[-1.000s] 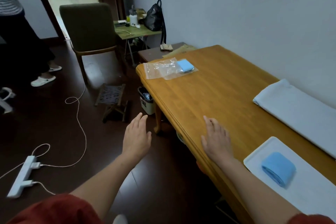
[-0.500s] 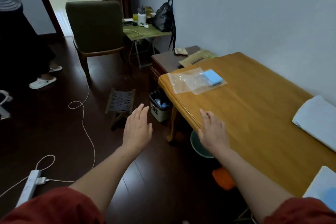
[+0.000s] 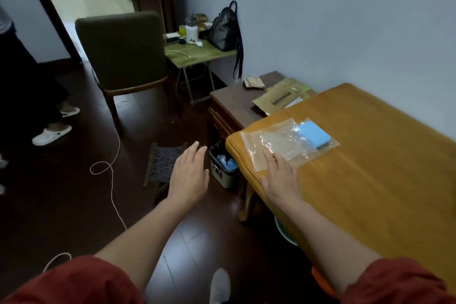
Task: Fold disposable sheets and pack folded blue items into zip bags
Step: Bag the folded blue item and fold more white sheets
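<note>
Clear zip bags (image 3: 276,142) lie flat at the near left corner of the wooden table (image 3: 370,168). A folded blue item (image 3: 313,134) sits inside one bag at its right end. My right hand (image 3: 280,177) is stretched over the table edge, fingers straight, its fingertips at the near edge of the bags. My left hand (image 3: 188,175) hovers off the table over the floor, fingers straight and empty.
A small bin (image 3: 223,168) stands by the table leg. A low stool (image 3: 164,163), a chair (image 3: 123,52), a dark side cabinet (image 3: 237,103) and a white cord (image 3: 111,170) occupy the floor. Another person's feet (image 3: 53,133) are at left.
The view swung left along the table; the white sheets and the blue roll left the frame. My right hand moved forward to the zip bags; my left hand kept level beside it.
</note>
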